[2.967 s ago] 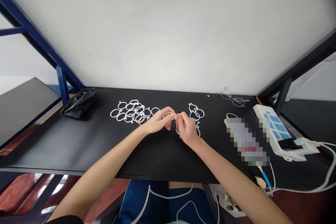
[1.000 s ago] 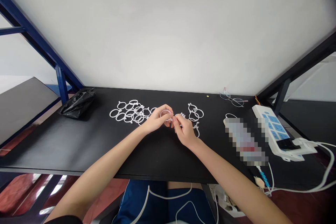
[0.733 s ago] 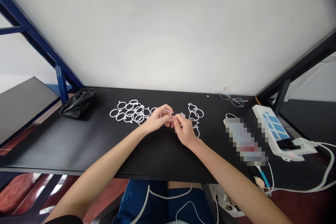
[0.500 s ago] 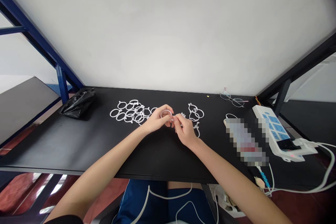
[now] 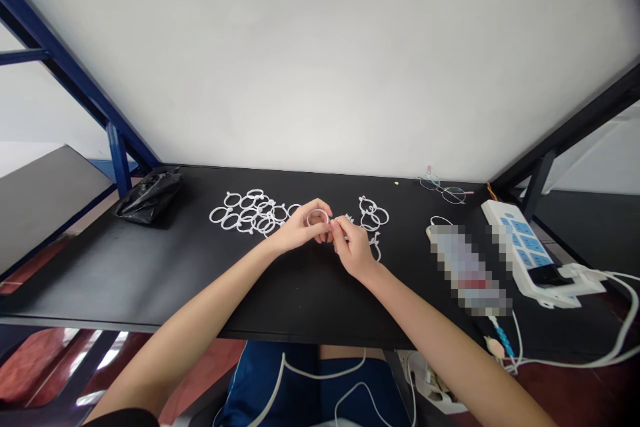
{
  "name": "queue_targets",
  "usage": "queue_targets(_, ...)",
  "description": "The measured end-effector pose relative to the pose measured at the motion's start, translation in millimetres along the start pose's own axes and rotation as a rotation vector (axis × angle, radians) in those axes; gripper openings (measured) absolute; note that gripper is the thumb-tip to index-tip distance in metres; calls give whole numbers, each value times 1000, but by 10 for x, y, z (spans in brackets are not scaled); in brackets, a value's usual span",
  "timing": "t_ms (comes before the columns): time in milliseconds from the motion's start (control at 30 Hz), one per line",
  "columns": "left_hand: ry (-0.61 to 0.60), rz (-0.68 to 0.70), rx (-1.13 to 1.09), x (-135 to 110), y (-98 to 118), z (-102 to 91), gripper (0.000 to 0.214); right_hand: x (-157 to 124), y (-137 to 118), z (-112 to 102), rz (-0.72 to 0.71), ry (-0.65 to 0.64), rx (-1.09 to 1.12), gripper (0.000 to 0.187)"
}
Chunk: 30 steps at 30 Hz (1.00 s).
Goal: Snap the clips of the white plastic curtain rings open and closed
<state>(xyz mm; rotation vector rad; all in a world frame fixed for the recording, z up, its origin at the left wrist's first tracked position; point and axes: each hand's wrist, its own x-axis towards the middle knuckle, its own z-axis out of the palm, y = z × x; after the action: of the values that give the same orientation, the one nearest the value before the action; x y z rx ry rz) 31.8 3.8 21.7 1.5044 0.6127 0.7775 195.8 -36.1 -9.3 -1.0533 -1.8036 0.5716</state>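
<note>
Over the middle of the black table, my left hand (image 5: 306, 227) is closed around a white curtain ring (image 5: 317, 211), which stands up between thumb and fingers. The thumb and index finger of my right hand (image 5: 351, 241) pinch that ring at its right edge, where its small end piece is mostly covered by the fingertips. Left of my hands lies a spread of several white curtain rings (image 5: 249, 216) with little knobs, some overlapping. A smaller group of white rings (image 5: 371, 221) lies just beyond my right hand, part of it hidden behind the hand.
A crumpled black plastic bag (image 5: 151, 196) lies at the far left. Eyeglasses (image 5: 453, 195) rest near the wall at right. A blurred-out phone (image 5: 467, 270) on a cable and a white power strip (image 5: 520, 247) with plugs lie at the right. The black table's (image 5: 165, 280) front edge is close to my lap.
The held ring has turned slightly and shows a rounder opening. Both hands stay in nearly the same place, and the rings on the table have not moved.
</note>
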Motion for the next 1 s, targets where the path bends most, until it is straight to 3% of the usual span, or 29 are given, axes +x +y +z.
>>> queue_targets(1000,10,-48,29,22,-52,-4,17,-5,-4,-2,52,58,-27,25)
